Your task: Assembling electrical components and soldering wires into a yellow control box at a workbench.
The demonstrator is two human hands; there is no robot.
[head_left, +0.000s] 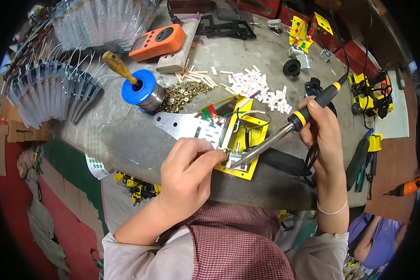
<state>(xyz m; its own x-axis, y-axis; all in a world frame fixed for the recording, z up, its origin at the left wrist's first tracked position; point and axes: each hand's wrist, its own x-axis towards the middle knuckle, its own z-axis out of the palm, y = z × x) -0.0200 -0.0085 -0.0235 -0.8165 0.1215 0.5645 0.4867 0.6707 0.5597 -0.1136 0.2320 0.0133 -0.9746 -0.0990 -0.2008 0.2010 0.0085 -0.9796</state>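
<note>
Soldering iron (292, 122), slim-barrelled, over angular yellow casing (257, 136)

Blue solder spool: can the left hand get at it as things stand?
Probably yes. Only the flat metal plate seems to lie between the left hand and the blue solder spool, whose near side looks uncovered. The hand would first have to come away from the yellow housing.

Bright, soft light; edges bowed, corners black
</note>
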